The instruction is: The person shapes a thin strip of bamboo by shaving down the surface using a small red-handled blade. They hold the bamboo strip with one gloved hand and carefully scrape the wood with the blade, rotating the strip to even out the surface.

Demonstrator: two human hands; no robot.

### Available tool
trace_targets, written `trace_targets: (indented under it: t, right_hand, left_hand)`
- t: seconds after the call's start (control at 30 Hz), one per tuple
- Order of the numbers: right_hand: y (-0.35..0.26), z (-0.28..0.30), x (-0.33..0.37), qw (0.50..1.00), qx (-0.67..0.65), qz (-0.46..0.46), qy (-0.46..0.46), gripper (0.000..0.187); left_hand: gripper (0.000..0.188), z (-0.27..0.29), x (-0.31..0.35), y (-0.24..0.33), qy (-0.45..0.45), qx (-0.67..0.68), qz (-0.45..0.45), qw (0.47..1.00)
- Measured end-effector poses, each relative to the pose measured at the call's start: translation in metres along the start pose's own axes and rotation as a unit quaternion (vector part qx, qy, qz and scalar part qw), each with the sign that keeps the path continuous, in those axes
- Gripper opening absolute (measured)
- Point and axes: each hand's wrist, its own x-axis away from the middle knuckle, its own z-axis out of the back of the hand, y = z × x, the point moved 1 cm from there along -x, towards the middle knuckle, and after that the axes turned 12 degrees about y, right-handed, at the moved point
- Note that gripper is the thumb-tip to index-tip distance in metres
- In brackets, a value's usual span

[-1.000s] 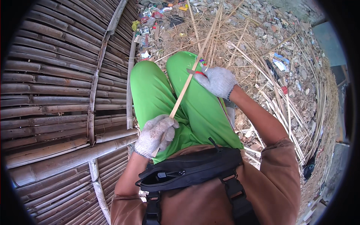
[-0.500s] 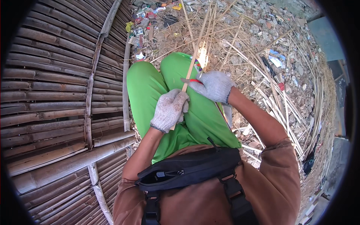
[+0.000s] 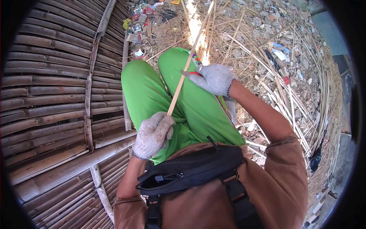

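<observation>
A long, thin bamboo strip [image 3: 178, 91] slants from my lap up past my right knee. My left hand [image 3: 153, 134], in a whitish knit glove, is closed round its lower part, close to my waist. My right hand [image 3: 217, 79], gloved alike, grips a knife [image 3: 193, 73] with a red handle. The blade lies across the strip, over my right thigh; its edge against the bamboo is too small to make out. Both hands rest close over my green trousers [image 3: 143, 86]. The right fingers partly hide the handle.
A slatted bamboo wall or platform [image 3: 57, 91] runs along my left. Ahead, the ground carries shavings, rubble and litter [image 3: 146, 17]. Several pale bamboo strips [image 3: 286, 99] lie in a heap to my right. A black waist bag [image 3: 190, 170] sits across my front, partly unzipped.
My left hand has slid down and left toward my waist, drawing the strip with it. The right hand with the knife stays nearly in place, so the gap between my hands is wider.
</observation>
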Motion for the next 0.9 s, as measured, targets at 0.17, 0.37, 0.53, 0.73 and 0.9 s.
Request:
trace_targets:
  t: [0.17,0.37,0.53,0.73,0.9]
  right_hand:
    - [-0.002,-0.007,0.002,1.000,-0.006,0.003,0.019,0.070]
    - [0.004,-0.010,0.004,0.999,-0.007,0.005,0.051,0.072]
    - [-0.002,-0.011,0.007,0.997,0.014,-0.010,0.075,0.073]
    - [0.008,-0.024,0.000,0.949,-0.229,-0.058,0.208,0.072]
    - [-0.020,-0.020,-0.026,0.879,-0.432,-0.138,0.149,0.066]
  left_hand:
    - [0.029,0.014,0.020,-0.007,0.003,-0.058,-0.016,0.998]
    - [0.029,0.029,0.047,0.000,-0.001,-0.028,0.033,0.999]
    - [0.028,0.035,0.055,-0.004,0.010,-0.016,0.047,0.999]
    - [0.030,0.016,0.039,-0.013,0.036,0.017,0.027,0.999]
    - [0.031,-0.012,0.006,-0.004,0.027,0.021,-0.044,0.998]
